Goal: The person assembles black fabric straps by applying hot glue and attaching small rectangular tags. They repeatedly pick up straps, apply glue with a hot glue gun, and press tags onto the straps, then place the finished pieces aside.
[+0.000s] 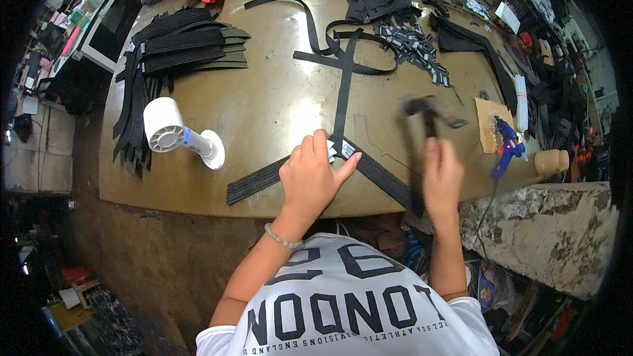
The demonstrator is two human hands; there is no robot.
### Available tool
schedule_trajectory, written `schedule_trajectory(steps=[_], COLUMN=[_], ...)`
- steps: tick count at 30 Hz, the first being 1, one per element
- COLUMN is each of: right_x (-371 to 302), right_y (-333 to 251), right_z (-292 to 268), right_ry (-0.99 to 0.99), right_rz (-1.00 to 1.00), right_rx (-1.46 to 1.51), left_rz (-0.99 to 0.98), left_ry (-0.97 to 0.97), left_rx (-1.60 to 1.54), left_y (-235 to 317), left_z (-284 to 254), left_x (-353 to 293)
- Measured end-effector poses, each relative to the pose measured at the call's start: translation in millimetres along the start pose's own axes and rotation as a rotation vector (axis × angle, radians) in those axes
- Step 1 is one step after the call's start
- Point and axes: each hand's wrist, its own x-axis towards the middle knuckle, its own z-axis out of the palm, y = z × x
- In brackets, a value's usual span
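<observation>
My left hand (310,171) bears down on the joint of a black webbing strap (254,181), its thumb and fingertips pinning the pieces to the table. Two wide ribbed arms of the strap slant down to either side, and a narrower black band (345,86) runs away from the joint, ending in loops. Small white-and-dark labels (348,149) show beside my thumb. To the right, my right hand (440,175) is closed round the handle of a hammer (430,117), raised above the table and blurred by motion.
A white handheld fan (165,125) stands at left, near stacked black straps (175,43). Small dark labels (412,49) lie heaped at the back. On the right are a blue glue gun (508,145), cardboard (489,122) and a tape roll (551,162). The table edge (198,209) runs in front of me.
</observation>
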Motion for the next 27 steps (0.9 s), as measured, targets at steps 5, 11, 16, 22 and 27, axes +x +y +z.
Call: schedule_trajectory(steps=[5, 11, 16, 22, 27], right_x=[33.4, 30.8, 31.7, 30.5, 29.0], right_y=[55.5, 71.9, 70.1, 72.8, 75.0], right_z=[-27.2, -26.5, -19.8, -14.1, -10.6], right_ry=[0.322, 0.248, 0.313, 0.290, 0.341], right_rz=[0.146, 0.162, 0.112, 0.100, 0.033], right_rx=[-0.392, -0.505, -0.575, -0.720, -0.799], left_rz=[0.029, 0.017, 0.136, 0.505, 0.387], left_ry=[0.029, -0.118, -0.324, -0.027, 0.295], left_rx=[-0.092, -0.165, -0.277, -0.248, -0.130], left_y=[-9.8, -24.4, -10.5, 7.1, -76.5], left_z=[-2.6, -31.3, -44.3, -125.7, -247.5], left_x=[0.3, -7.4, 18.4, 92.7, 211.3])
